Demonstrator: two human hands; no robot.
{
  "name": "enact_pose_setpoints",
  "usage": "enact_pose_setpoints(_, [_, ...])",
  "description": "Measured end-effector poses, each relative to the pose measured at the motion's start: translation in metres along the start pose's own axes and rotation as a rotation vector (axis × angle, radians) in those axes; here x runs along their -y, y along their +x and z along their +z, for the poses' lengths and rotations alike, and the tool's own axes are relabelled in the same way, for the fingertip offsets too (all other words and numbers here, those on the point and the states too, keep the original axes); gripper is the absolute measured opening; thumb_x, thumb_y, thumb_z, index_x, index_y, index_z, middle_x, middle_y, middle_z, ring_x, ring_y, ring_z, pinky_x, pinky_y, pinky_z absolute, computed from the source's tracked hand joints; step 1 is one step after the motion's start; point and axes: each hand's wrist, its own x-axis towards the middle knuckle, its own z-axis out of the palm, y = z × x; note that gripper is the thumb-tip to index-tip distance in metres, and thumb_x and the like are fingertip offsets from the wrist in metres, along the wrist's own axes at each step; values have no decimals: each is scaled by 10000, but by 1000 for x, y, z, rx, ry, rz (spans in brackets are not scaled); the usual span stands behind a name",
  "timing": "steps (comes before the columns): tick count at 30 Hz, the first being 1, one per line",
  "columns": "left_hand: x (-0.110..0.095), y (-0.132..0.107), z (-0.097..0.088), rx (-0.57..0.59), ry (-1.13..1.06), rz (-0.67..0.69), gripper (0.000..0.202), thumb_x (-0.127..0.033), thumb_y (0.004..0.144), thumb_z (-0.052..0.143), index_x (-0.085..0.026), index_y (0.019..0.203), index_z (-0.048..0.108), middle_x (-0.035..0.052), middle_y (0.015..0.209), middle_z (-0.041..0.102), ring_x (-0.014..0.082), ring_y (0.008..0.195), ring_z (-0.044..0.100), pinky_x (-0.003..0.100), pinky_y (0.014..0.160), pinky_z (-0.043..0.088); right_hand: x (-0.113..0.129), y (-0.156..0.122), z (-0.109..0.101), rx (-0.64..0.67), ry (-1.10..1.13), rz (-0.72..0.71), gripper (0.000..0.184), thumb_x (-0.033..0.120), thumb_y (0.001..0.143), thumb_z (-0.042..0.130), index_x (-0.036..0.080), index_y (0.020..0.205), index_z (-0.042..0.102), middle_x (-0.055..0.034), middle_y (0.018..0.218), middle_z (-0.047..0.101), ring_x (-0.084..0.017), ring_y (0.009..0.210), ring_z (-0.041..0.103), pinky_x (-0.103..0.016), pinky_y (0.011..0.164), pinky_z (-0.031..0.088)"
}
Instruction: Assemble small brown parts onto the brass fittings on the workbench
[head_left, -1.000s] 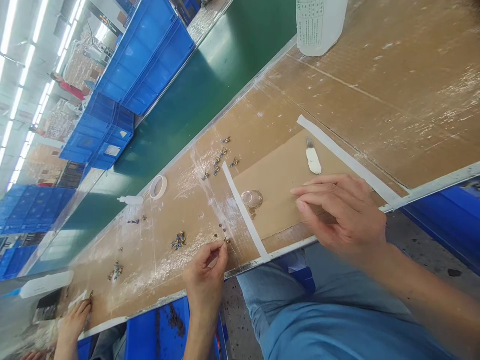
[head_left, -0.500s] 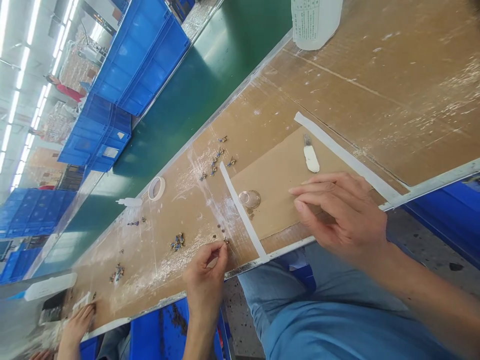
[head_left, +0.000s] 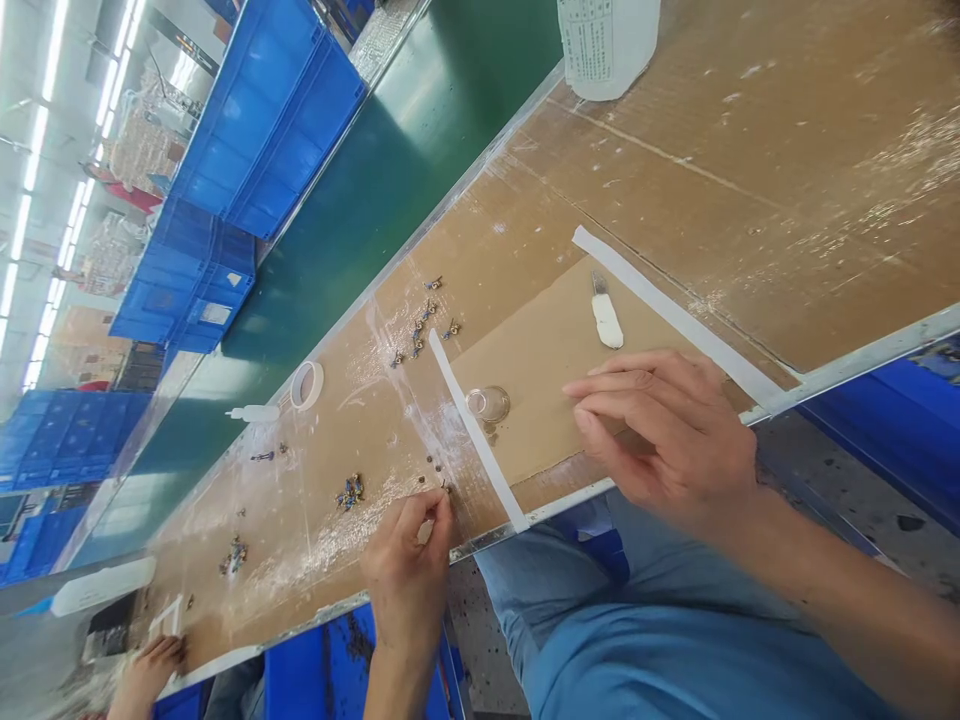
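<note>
Little has changed over the last second. Left hand (head_left: 411,570), lower centre, remains pinched on a tiny dark part (head_left: 445,489) at the bench edge. Right hand (head_left: 664,430) stays loosely curled, empty, on the cardboard sheet (head_left: 540,345).

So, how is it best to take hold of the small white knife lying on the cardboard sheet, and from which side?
Probably by the white handle, the wider rounded part, pinched across its width from above. The knife lies flat on the cardboard sheet, with its short metal blade pointing away toward the green belt. The right hand is nearest, so coming from the near side keeps fingers off the blade.
</note>
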Motion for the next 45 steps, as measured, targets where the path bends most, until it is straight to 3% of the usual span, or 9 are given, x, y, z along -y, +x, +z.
enact_pose_setpoints(9, [-3, 5, -2, 17, 49, 102, 181, -216, 883, 559, -217, 743, 673, -4, 713, 718, 144, 646, 677, 231, 614, 459, -1, 0, -1, -10, -1, -7, 79, 137, 823, 645, 200, 854, 610, 11, 867, 744, -203, 912, 664, -389, 813, 450])
enact_pose_setpoints(22, [-1, 5, -2, 52, 9, -58, 137, -306, 845, 607, -248, 760, 697, 10, 742, 747, 196, 694, 701, 283, 682, 520, -1, 1, -1, -7, 25, -3, 100, 131, 811, 649, 198, 855, 589, 14, 863, 738, -183, 912, 657, -375, 811, 431])
enact_pose_setpoints(27, [2, 6, -4, 108, -73, -247, 158, -385, 802, 653, -256, 764, 735, 8, 780, 766, 214, 747, 719, 303, 708, 530, -1, 2, -2, -17, 24, 0, 99, 128, 813, 644, 198, 852, 587, 18, 850, 735, -175, 903, 653, -366, 802, 433])
enact_pose_setpoints(30, [5, 7, -6, 120, -201, -409, 193, -427, 756, 699, -243, 766, 752, 13, 788, 774, 216, 762, 727, 300, 716, 545, -1, 2, -2, -31, 37, -3, 99, 126, 808, 641, 201, 850, 591, 21, 838, 732, -176, 893, 655, -369, 803, 438])
enact_pose_setpoints(33, [5, 5, -10, 8, -410, -548, 207, -406, 690, 784, -215, 764, 759, 17, 775, 767, 197, 753, 720, 277, 721, 560, 0, 3, -4, -45, 56, -9, 103, 118, 809, 628, 209, 844, 594, 17, 828, 732, -184, 874, 662, -375, 787, 439])
enact_pose_setpoints(37, [-1, -4, -9, -143, -995, -712, 226, -349, 636, 859, -200, 761, 743, -12, 683, 712, 138, 650, 685, 253, 692, 587, 1, 2, -6, -49, 97, -28, 129, 102, 812, 623, 214, 874, 604, -6, 859, 735, -202, 863, 667, -392, 769, 439])
enact_pose_setpoints(40, [-6, -12, -3, -123, -1395, -762, 223, -305, 633, 876, -198, 757, 726, -28, 650, 653, 92, 600, 635, 216, 644, 589, 0, 2, -7, -33, 110, -57, 181, 94, 810, 631, 219, 942, 622, -18, 879, 735, -206, 851, 669, -392, 755, 439])
enact_pose_setpoints(45, [-9, -23, 1, -103, -1624, -807, 215, -268, 648, 878, -191, 751, 706, -32, 671, 606, 69, 622, 601, 180, 642, 575, 12, 2, -9, 3, 139, -114, 235, 80, 805, 660, 213, 997, 635, -18, 886, 727, -174, 835, 658, -355, 749, 457])
